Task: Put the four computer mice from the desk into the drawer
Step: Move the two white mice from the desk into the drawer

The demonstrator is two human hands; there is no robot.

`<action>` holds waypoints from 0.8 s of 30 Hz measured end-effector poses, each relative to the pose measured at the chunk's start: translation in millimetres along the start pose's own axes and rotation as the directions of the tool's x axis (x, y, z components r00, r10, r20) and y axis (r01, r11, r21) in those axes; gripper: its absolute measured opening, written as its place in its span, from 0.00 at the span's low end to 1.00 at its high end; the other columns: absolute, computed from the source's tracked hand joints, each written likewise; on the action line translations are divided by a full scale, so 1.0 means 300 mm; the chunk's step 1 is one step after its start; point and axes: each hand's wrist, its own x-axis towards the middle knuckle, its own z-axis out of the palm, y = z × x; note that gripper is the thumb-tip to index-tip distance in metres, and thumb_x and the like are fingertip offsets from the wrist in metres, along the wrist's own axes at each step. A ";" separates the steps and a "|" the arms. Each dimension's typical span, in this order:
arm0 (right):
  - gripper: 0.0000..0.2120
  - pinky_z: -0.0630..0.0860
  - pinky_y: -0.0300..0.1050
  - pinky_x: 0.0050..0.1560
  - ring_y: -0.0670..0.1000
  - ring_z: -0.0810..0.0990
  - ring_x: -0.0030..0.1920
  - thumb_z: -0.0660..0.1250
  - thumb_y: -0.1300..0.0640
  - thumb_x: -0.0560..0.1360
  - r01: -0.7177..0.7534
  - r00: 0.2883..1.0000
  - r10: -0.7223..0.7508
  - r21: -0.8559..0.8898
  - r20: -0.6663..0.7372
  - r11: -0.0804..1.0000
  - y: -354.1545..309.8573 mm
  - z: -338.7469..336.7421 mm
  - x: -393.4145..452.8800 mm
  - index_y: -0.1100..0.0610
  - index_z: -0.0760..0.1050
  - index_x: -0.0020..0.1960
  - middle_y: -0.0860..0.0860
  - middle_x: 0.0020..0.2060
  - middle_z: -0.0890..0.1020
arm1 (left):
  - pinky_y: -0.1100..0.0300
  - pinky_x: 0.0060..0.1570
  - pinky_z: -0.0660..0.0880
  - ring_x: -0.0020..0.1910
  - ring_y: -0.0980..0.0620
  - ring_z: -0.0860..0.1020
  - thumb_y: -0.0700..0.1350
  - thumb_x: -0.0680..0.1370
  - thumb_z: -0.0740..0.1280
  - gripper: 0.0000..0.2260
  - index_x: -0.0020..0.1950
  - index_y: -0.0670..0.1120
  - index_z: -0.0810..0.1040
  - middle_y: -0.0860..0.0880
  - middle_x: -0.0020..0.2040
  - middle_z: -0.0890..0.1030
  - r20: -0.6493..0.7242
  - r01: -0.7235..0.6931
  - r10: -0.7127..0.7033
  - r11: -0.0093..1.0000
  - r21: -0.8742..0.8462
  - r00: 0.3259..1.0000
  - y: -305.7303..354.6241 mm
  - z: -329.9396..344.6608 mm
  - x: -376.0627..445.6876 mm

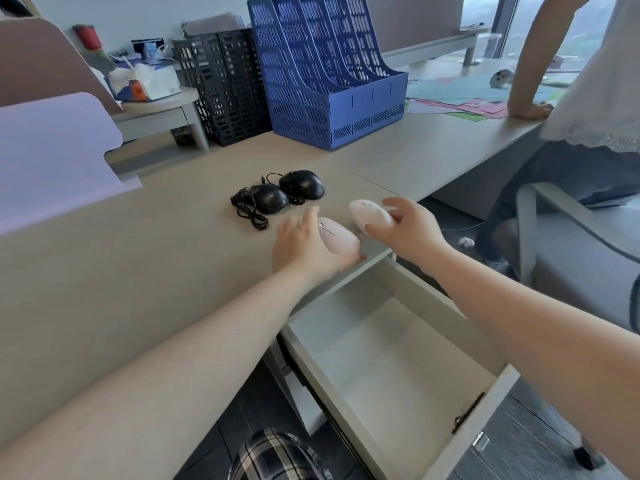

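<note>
Two black wired mice [302, 183] [270, 198] lie side by side on the grey desk [156, 271], their cables bunched to the left. Nearer the desk's edge is a pale pink mouse [341, 237]; my left hand [308, 249] wraps around it from the left. My right hand [405, 226] grips a white mouse [369, 211] between thumb and fingers, just above the desk corner. Below the edge, the grey drawer [481, 407] stands pulled out, and nothing is visible inside it.
A blue file rack [332, 84] and a black mesh rack [225, 84] stand at the back of the desk. A lilac divider [52, 157] is at the left. Another person leans on the desk at the right, beside a grey chair [568, 244].
</note>
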 end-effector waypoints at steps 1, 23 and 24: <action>0.29 0.73 0.47 0.60 0.54 0.78 0.60 0.72 0.52 0.69 -0.006 1.000 0.006 0.013 -0.004 1.000 0.021 -0.018 -0.029 0.54 0.70 0.68 0.53 0.60 0.80 | 0.54 0.65 0.63 0.68 0.44 0.64 0.67 0.59 0.73 0.49 0.73 0.49 0.59 0.45 0.67 0.69 0.010 -0.017 0.017 1.000 -0.012 1.000 0.018 0.016 -0.037; 0.25 0.70 0.40 0.51 0.54 0.77 0.59 0.72 0.52 0.67 -0.081 0.931 0.176 -0.288 0.321 0.954 0.437 0.249 -0.079 0.55 0.73 0.63 0.50 0.57 0.79 | 0.54 0.64 0.65 0.69 0.45 0.64 0.65 0.61 0.73 0.47 0.73 0.50 0.57 0.45 0.68 0.68 0.362 0.141 -0.233 0.955 0.262 0.903 -0.095 0.446 -0.180; 0.25 0.71 0.41 0.52 0.54 0.77 0.59 0.72 0.53 0.67 -0.072 0.924 0.178 -0.304 0.337 0.950 0.448 0.268 -0.076 0.55 0.73 0.63 0.50 0.57 0.79 | 0.53 0.64 0.66 0.69 0.45 0.64 0.65 0.61 0.73 0.47 0.73 0.50 0.57 0.45 0.68 0.68 0.370 0.147 -0.238 0.955 0.258 0.898 -0.106 0.466 -0.177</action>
